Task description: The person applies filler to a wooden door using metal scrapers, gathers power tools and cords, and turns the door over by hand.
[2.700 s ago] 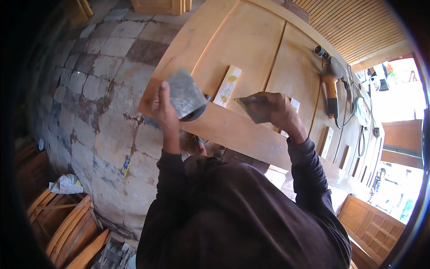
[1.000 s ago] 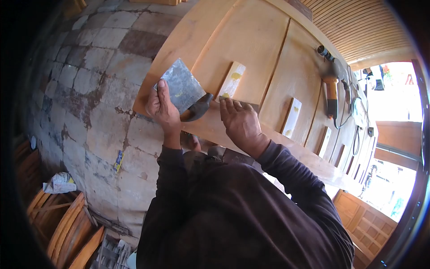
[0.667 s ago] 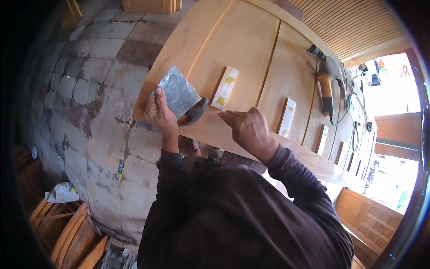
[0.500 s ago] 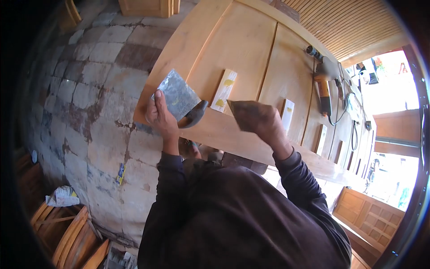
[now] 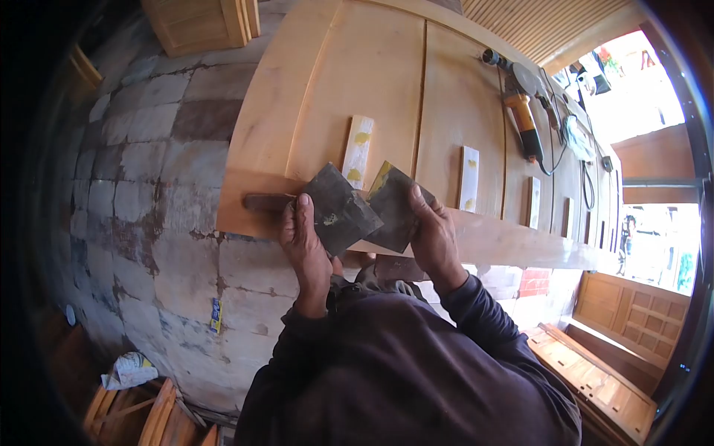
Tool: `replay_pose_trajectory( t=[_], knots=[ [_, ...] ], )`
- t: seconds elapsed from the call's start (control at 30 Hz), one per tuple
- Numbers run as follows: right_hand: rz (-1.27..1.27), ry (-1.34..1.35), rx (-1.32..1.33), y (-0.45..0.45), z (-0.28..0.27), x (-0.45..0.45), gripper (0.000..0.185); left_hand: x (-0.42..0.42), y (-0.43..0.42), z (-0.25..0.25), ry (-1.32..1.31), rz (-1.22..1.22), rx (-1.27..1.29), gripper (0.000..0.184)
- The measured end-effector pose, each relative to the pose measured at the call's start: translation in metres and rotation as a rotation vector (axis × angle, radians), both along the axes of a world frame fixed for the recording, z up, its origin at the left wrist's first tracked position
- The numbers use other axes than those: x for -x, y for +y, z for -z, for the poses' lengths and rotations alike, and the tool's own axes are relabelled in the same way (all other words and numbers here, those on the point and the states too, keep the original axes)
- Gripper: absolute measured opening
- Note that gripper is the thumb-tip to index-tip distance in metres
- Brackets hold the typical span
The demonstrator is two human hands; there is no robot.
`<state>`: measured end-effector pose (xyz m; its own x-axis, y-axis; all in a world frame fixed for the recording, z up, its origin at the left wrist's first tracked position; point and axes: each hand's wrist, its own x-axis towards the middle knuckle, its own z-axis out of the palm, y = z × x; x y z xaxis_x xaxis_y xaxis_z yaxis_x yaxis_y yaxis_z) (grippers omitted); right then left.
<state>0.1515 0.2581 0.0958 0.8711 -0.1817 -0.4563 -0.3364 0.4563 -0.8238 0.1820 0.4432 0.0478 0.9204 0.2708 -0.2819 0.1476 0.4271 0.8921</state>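
My left hand (image 5: pixel 303 241) is closed on a square metal scraper plate (image 5: pixel 335 212), thumb on its upper face. My right hand (image 5: pixel 437 241) grips a second dark scraper plate (image 5: pixel 394 204), whose upper left edge carries yellow putty. The two plates meet at their inner edges, overlapping slightly, above the near edge of the wooden door panel (image 5: pixel 275 134). Just beyond them, a pale wood strip (image 5: pixel 358 152) with yellow putty patches lies on the panel. A dark brown, handle-like piece (image 5: pixel 266 202) lies beside my left hand, partly hidden by it.
Further along the panel are more wood strips (image 5: pixel 468 178) and an orange angle grinder (image 5: pixel 523 123) with its cord. Tiled floor (image 5: pixel 178 253) stretches to the left, with a small blue-yellow packet (image 5: pixel 216 315) on it. Wooden panels (image 5: pixel 595 379) stand at lower right.
My left plate has turned from its shiny side to a dark face and moved right. My right hand has turned and moved slightly left, bringing both plates together.
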Motion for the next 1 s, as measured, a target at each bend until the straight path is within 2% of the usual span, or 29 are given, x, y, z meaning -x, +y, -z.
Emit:
replay_pose_trajectory(
  t=[0.33,0.53,0.63,0.73,0.8,0.83,0.87,0.9,0.93,1.0],
  knots=[
    [0.017,-0.163,0.264,0.016,-0.002,0.062,0.035,0.023,-0.013,0.010,0.002,0.062,0.050,0.026],
    [0.049,-0.214,0.264,0.002,-0.004,0.102,0.032,0.050,-0.045,0.001,-0.012,-0.016,-0.015,0.030],
    [0.105,-0.205,0.382,-0.006,-0.009,0.130,0.030,0.072,-0.055,-0.001,-0.007,0.107,-0.019,0.031],
    [0.245,-0.232,0.147,-0.010,-0.021,0.154,0.027,0.095,-0.075,0.000,-0.062,0.133,-0.086,0.034],
    [0.224,-0.220,0.541,-0.028,0.005,0.184,0.023,0.114,-0.077,0.012,-0.059,0.324,-0.355,0.040],
    [0.304,-0.313,0.495,-0.025,-0.004,0.193,0.022,0.126,-0.082,0.014,-0.093,0.361,-0.458,0.043],
    [0.293,-0.317,0.701,-0.032,-0.008,0.205,0.022,0.134,-0.089,0.012,-0.125,0.383,-0.480,0.046],
    [0.358,-0.402,0.605,-0.031,-0.002,0.209,0.022,0.142,-0.097,0.009,-0.159,0.404,-0.502,0.049],
    [0.311,-0.312,0.645,-0.036,0.001,0.220,0.022,0.147,-0.104,0.010,-0.200,0.426,-0.524,0.053],
    [0.327,-0.303,0.611,-0.037,0.008,0.240,0.024,0.157,-0.113,0.015,-0.322,0.471,-0.639,0.059]
  ],
)
